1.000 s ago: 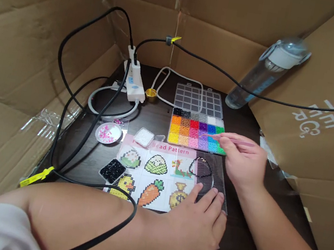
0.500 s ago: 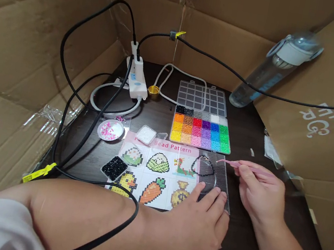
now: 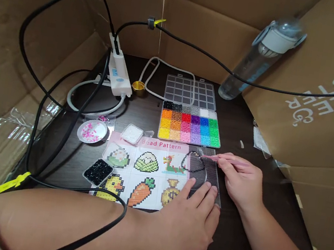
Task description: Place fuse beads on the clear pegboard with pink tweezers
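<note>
My right hand (image 3: pixel 239 180) pinches pink tweezers (image 3: pixel 228 161), their tips over the upper part of a clear pegboard (image 3: pixel 213 173). On the board a rounded outline of black beads (image 3: pixel 184 158) lies close to the tips; whether they grip a bead is too small to tell. My left hand (image 3: pixel 191 221) rests flat with fingers spread on the board's lower part and the bead pattern sheet (image 3: pixel 136 171). Printed pictures on the sheet include a carrot (image 3: pixel 142 192) and a money bag (image 3: pixel 171 193). A small tray of black beads (image 3: pixel 98 172) overlaps the sheet's left side.
Behind the sheet is an open sorting box of coloured beads (image 3: pixel 191 124). A tray of white beads (image 3: pixel 132 134) and a dish of pink and white beads (image 3: pixel 92 131) sit left. A power strip (image 3: pixel 119 76), black cable (image 3: pixel 44 91), water bottle (image 3: pixel 254 60) and cardboard walls surround the table.
My right hand has brought the tweezers left, to the top of the black bead outline. My left hand stays spread on the board. The whole view has shifted slightly.
</note>
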